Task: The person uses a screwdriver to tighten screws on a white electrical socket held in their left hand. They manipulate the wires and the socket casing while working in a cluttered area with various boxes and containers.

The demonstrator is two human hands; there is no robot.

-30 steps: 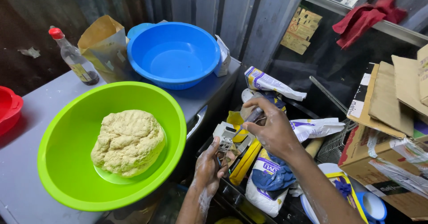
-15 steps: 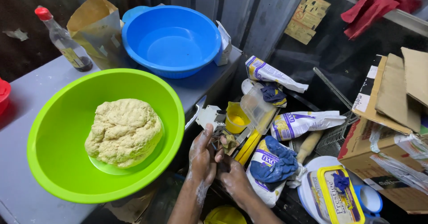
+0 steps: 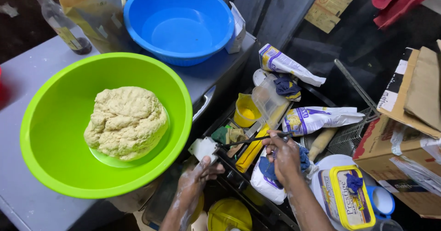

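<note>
My left hand (image 3: 195, 178), dusted with flour, grips the small white flat blade (image 3: 204, 147) of a tool. My right hand (image 3: 285, 155) pinches the tool's thin dark handle (image 3: 245, 141) at its other end. The tool lies level above a cluttered dark crate, beside the grey table's edge. Just left of my hands, a lime green bowl (image 3: 55, 166) on the grey table (image 3: 27, 70) holds a big lump of pale dough (image 3: 126, 121). An empty blue bowl (image 3: 179, 22) stands behind it.
A red-capped bottle (image 3: 59, 22) and brown paper bag (image 3: 92, 6) stand at the table's back. The crate holds flour bags (image 3: 317, 118), a yellow cup (image 3: 245, 111), a yellow lidded tub (image 3: 344, 196) and a clear container (image 3: 268, 98). Cardboard boxes (image 3: 404, 134) sit on the right.
My right hand came down from the clutter and met my left hand. The two have since drawn apart with the white-bladed tool stretched between them. The camera has tilted closer.
</note>
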